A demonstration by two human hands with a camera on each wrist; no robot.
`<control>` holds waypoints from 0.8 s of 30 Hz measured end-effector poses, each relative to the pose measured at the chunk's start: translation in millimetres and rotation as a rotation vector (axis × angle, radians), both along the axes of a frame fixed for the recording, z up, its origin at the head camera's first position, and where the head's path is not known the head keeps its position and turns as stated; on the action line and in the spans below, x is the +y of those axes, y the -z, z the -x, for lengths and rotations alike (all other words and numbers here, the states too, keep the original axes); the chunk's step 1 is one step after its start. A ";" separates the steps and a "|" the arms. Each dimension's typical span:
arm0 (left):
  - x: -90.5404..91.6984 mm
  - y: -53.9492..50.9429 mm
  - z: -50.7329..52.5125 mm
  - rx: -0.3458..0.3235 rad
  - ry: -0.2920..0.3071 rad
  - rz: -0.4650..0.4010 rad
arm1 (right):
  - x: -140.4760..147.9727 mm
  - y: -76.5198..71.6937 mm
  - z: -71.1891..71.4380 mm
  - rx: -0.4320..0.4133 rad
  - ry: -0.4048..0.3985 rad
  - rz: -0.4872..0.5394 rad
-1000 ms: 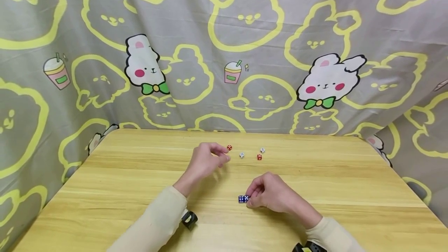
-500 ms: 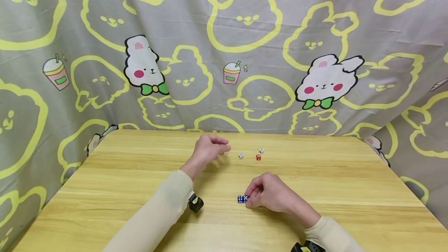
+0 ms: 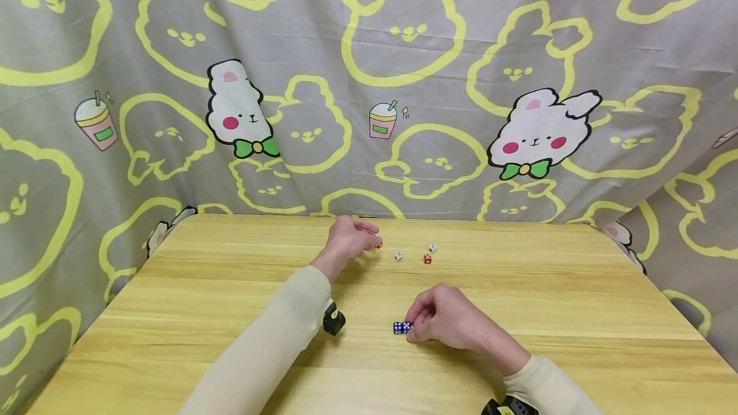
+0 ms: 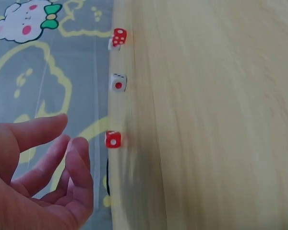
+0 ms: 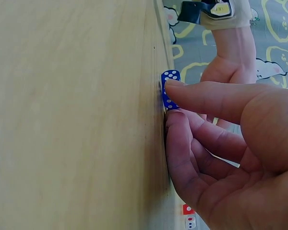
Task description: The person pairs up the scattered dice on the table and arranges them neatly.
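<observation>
My left hand hovers over the far part of the table beside a red die. Its fingers are loosely bent, thumb and fingertips apart, with nothing between them in the left wrist view. Two blue dice with white dots sit side by side on the table nearer me. My right hand pinches the right-hand blue die between thumb and fingers, and its fingertips cover part of that die. In the right wrist view, the thumb lies across the blue dice.
A white die lies right of the left hand. Farther right are another white die and a second red die, close together. A patterned curtain hangs behind the wooden table.
My left hand has moved farther away across the table, over the left red die, which it hid half a second ago and now partly shows. The right hand stays at the blue dice.
</observation>
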State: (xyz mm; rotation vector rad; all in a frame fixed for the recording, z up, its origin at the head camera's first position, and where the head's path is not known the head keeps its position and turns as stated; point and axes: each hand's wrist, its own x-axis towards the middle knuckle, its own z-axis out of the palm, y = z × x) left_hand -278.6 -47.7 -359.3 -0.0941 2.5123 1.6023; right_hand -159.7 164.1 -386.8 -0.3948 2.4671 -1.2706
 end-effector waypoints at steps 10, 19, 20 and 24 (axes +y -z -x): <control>9.1 6.8 5.8 -0.028 -0.067 0.015 | -0.1 0.7 0.9 0.005 -0.010 0.006; 7.9 16.3 9.1 -0.043 -0.110 0.059 | -1.1 0.5 1.1 0.013 -0.010 0.008; 7.9 17.8 9.5 -0.045 -0.115 0.062 | -1.2 0.4 1.1 0.012 -0.010 0.008; 9.2 22.3 10.0 -0.039 -0.136 0.055 | -1.3 0.4 1.2 0.007 -0.007 0.007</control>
